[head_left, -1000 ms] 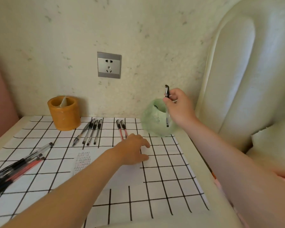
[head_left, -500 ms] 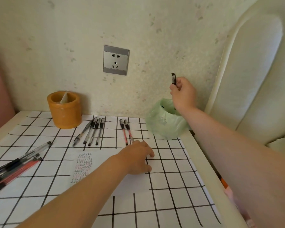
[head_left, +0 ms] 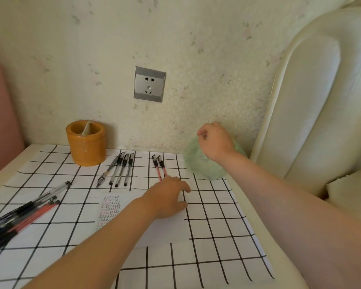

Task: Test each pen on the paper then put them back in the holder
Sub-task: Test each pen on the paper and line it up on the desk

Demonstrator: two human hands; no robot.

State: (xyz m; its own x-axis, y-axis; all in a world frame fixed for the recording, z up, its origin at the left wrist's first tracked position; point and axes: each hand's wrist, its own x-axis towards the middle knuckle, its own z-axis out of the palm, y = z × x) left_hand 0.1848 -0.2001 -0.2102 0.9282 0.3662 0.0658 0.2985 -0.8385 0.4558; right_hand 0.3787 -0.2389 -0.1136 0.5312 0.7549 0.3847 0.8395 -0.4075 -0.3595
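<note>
A translucent green holder [head_left: 204, 167] stands at the table's back right corner. My right hand [head_left: 215, 142] hovers over its mouth with fingers loosely curled, and no pen shows in it. My left hand [head_left: 167, 197] rests on the white test paper [head_left: 165, 230], which carries rows of small scribbles [head_left: 111, 207] at its left. Several black pens [head_left: 121, 170] lie in a row behind the paper, and two red pens [head_left: 159, 167] lie beside them. A pile of black and red pens [head_left: 25, 213] sits at the left edge.
An orange cylindrical holder [head_left: 86, 144] with a divider stands at the back left by the wall. A wall socket [head_left: 149, 84] is above the table. A white padded cushion [head_left: 321, 101] rises on the right and a pink one [head_left: 0, 113] on the left.
My right hand held a black pen above the green holder, then dropped lower over it. The pen is no longer visible in the hand. My left hand stayed on the paper.
</note>
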